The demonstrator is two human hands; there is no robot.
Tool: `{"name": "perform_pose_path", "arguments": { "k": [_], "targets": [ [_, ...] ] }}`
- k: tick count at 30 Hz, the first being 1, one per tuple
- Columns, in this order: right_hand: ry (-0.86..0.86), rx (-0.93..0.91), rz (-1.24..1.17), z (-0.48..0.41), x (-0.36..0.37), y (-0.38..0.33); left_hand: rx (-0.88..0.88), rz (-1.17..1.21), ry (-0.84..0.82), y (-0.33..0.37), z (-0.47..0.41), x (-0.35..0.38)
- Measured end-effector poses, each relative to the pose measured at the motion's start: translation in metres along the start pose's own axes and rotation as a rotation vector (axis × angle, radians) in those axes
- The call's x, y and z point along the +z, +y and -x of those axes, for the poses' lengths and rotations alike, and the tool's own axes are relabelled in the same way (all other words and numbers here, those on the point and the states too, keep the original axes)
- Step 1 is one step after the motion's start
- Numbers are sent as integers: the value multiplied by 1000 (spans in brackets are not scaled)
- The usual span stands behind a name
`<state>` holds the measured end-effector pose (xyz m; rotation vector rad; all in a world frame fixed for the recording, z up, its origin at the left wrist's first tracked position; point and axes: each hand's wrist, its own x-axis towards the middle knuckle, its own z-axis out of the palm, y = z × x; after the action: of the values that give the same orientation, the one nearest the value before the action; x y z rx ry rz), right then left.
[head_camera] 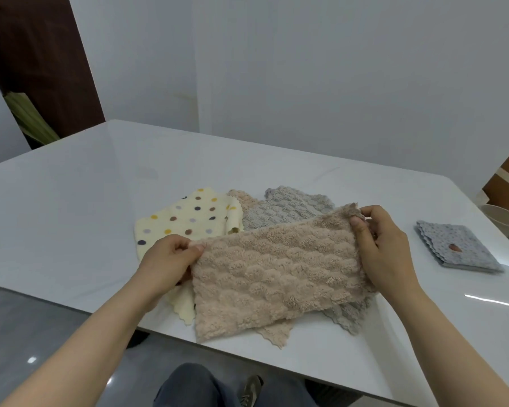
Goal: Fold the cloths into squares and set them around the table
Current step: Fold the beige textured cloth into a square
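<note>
Folding step: left hand (171,257) and right hand (379,248) fingers pinch beige cloth (276,271) corners (frame centre); next, match edges.

Held beige cloth (276,274) covers the middle of the grey cloth (282,211) and the near-right part of the dotted cloth (188,218). Second beige cloth (243,198): only a far corner is certain. Cannot tell whether the zigzag beige corner at the near edge of the desk (71,215) belongs to it. Left grip (168,259): fingers hidden behind the held beige cloth, thumb alone visible. Folded grey cloth (459,248) by the right edge: reddish motif (454,247) too small to identify. Cup (501,220): lower part hidden behind the desk's right edge. Desk's left and right ends cut off.
</note>
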<state>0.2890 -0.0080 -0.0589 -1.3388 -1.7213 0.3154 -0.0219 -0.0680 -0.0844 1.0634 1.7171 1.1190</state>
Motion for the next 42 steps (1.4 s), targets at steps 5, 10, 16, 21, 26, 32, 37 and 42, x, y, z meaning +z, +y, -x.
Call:
{"name": "perform_pose_path", "arguments": {
  "k": [5,10,16,21,26,32,37,42],
  "targets": [
    [-13,38,-101,4,0,-14,140,54,326,-2,19,23],
    [-35,109,-176,13,-11,-18,403,-126,410,11,25,9],
    [-118,242,-14,29,15,15,252,-284,237,-12,7,18],
    [-101,250,8,31,15,17,140,-158,182,-12,8,13],
    [-98,185,21,28,5,1,169,-172,159,-10,16,6],
    [-95,147,-104,32,-8,-40,231,-13,164,-6,30,11],
    [-325,104,-204,39,-8,-74,198,132,93,-4,40,10],
    [-360,174,-296,47,22,-91,184,238,-20,3,51,13]
  ]
}}
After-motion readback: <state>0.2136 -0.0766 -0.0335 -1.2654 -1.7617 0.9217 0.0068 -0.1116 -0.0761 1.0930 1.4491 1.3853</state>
